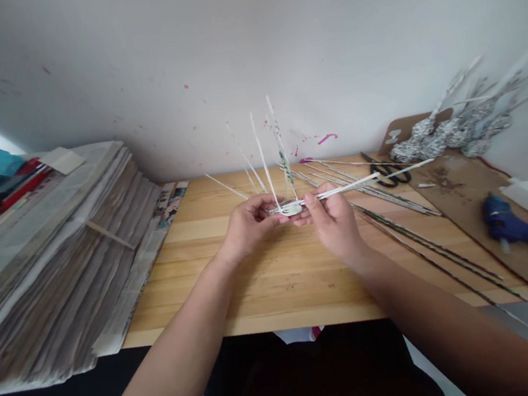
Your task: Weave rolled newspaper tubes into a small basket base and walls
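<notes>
While the left hand (pixel 248 225) pinches the small woven paper-stick base (pixel 291 208) above the wooden table (pixel 276 281), the right hand (pixel 333 221) grips one rolled paper stick (pixel 351 186). Keep the pinch firm; bend the stick snugly around each upright spoke (pixel 261 152).

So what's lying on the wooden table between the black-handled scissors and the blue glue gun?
In the head view, brown cardboard sheet between black-handled scissors and blue glue gun.

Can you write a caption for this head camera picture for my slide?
Left hand and right hand hold a small woven paper-stick piece above a wooden table.
</notes>
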`<state>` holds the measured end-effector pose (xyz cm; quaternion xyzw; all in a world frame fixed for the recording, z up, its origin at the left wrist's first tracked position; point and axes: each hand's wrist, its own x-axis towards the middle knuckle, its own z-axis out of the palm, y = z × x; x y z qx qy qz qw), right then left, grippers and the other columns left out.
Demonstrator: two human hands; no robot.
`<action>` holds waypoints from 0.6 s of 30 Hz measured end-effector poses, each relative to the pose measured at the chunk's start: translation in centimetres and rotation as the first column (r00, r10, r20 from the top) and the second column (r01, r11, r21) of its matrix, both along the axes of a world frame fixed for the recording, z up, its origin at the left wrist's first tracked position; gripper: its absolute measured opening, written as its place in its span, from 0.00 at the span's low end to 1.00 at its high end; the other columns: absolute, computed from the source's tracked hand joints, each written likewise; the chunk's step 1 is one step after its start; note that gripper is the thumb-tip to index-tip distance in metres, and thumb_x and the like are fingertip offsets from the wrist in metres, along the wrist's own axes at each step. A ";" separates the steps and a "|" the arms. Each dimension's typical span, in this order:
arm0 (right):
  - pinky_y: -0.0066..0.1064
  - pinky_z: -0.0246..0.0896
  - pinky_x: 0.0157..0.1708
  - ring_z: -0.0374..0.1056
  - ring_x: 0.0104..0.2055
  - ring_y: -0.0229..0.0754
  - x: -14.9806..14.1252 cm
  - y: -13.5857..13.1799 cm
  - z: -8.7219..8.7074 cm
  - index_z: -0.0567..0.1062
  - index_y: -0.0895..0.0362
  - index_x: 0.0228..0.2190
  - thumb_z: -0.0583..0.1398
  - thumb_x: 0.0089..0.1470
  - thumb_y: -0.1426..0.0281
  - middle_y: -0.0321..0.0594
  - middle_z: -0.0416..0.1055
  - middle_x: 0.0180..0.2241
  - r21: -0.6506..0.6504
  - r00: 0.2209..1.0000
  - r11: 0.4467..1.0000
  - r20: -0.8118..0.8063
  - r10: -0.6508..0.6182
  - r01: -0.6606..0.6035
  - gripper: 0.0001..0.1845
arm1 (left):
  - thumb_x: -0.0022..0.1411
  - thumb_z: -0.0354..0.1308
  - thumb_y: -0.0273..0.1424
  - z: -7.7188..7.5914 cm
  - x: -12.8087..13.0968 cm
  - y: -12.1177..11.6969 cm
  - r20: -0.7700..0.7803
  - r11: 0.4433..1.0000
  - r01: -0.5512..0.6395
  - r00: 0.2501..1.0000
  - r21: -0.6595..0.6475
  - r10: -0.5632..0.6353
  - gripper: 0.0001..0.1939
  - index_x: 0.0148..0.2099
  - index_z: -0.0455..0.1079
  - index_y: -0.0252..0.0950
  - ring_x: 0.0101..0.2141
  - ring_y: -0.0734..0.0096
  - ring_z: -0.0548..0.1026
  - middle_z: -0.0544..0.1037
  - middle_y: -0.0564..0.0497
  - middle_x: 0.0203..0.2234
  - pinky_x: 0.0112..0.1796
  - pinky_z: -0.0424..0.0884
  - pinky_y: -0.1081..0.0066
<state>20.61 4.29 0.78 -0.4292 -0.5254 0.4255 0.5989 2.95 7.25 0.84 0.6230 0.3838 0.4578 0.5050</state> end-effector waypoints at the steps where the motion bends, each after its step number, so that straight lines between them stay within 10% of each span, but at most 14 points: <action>1: 0.32 0.77 0.27 0.77 0.28 0.41 0.0 0.0 0.0 0.63 0.52 0.34 0.61 0.58 0.52 0.37 0.78 0.31 0.004 1.000 1.000 0.008 0.002 -0.002 0.18 | 0.47 0.73 0.34 0.1 0.0 0.0 0.021 1.000 0.019 1.000 -0.014 -0.019 0.23 0.44 0.75 0.32 0.26 0.77 0.71 0.77 0.52 0.30 0.29 0.65 0.75; 6: 0.34 0.77 0.29 0.77 0.28 0.41 -0.1 -0.1 0.0 0.63 0.52 0.34 0.60 0.59 0.53 0.37 0.78 0.31 0.023 1.000 1.000 0.009 0.015 -0.016 0.17 | 0.43 0.75 0.35 0.3 0.0 0.1 0.111 0.999 0.026 0.994 -0.025 -0.023 0.20 0.35 0.72 0.32 0.25 0.78 0.70 0.75 0.55 0.25 0.29 0.64 0.76; 10: 0.37 0.77 0.30 0.77 0.29 0.43 0.0 -0.1 0.1 0.63 0.52 0.34 0.60 0.59 0.53 0.38 0.78 0.31 0.025 0.998 1.000 0.067 -0.018 0.017 0.17 | 0.44 0.75 0.35 0.2 0.1 0.1 0.042 0.999 -0.036 0.999 0.007 0.035 0.29 0.47 0.71 0.33 0.26 0.78 0.71 0.73 0.56 0.26 0.29 0.66 0.77; 15: 0.38 0.75 0.30 0.76 0.29 0.44 0.3 -0.2 0.1 0.64 0.51 0.34 0.58 0.61 0.55 0.40 0.78 0.31 0.058 0.983 0.997 0.172 -0.063 0.054 0.13 | 0.47 0.74 0.34 0.3 0.8 -1.2 -0.006 0.881 -0.353 0.928 0.315 0.374 0.35 0.54 0.62 0.37 0.22 0.86 0.66 0.73 0.53 0.40 0.23 0.63 0.80; 18: 0.35 0.70 0.30 0.73 0.28 0.42 0.4 -0.5 0.2 0.66 0.52 0.33 0.56 0.63 0.60 0.38 0.76 0.28 0.214 0.907 0.971 0.378 -0.187 0.111 0.10 | 0.54 0.70 0.32 0.0 1.7 -2.4 -0.017 0.847 -0.304 0.938 0.436 0.345 0.30 0.56 0.61 0.40 0.22 0.87 0.68 0.73 0.50 0.45 0.23 0.64 0.80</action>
